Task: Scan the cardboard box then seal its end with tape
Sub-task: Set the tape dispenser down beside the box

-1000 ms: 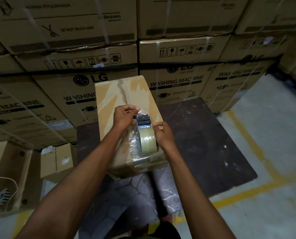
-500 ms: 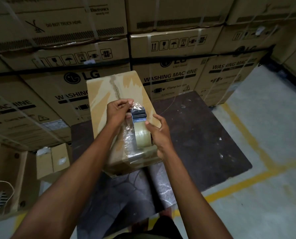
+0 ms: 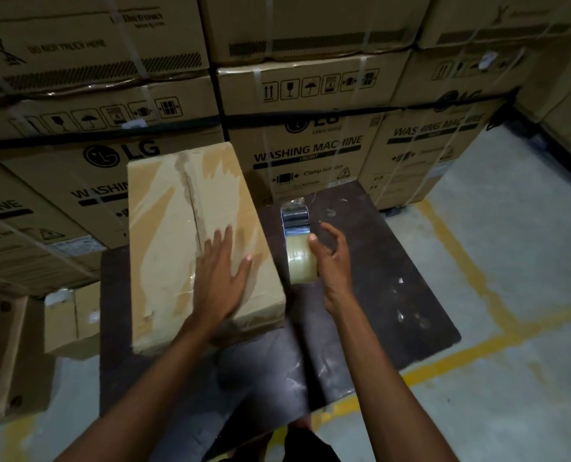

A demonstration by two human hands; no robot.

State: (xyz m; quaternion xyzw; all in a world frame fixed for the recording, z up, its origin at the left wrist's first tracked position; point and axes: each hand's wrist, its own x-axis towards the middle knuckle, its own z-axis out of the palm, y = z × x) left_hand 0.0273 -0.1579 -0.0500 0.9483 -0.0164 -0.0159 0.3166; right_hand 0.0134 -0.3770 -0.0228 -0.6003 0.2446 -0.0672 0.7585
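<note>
A long plain cardboard box [image 3: 177,228] lies on a dark table [image 3: 394,261], with clear tape over its top seam and near end. My left hand [image 3: 222,278] rests flat on the box's near right part, fingers spread. Just right of the box, my right hand [image 3: 332,261] grips a tape dispenser [image 3: 299,251] holding a roll of clear tape, its metal blade end pointing away from me. The dispenser is off the box, above the table.
Stacked washing-machine cartons [image 3: 310,145] form a wall directly behind the table. Smaller open cartons [image 3: 67,318] sit on the floor at left. A concrete floor with yellow lines [image 3: 477,295] lies to the right.
Both hands were on the dispenser atop the box's near end. Now my right hand has carried it off to the right, and my left hand has let go and lies flat on the box.
</note>
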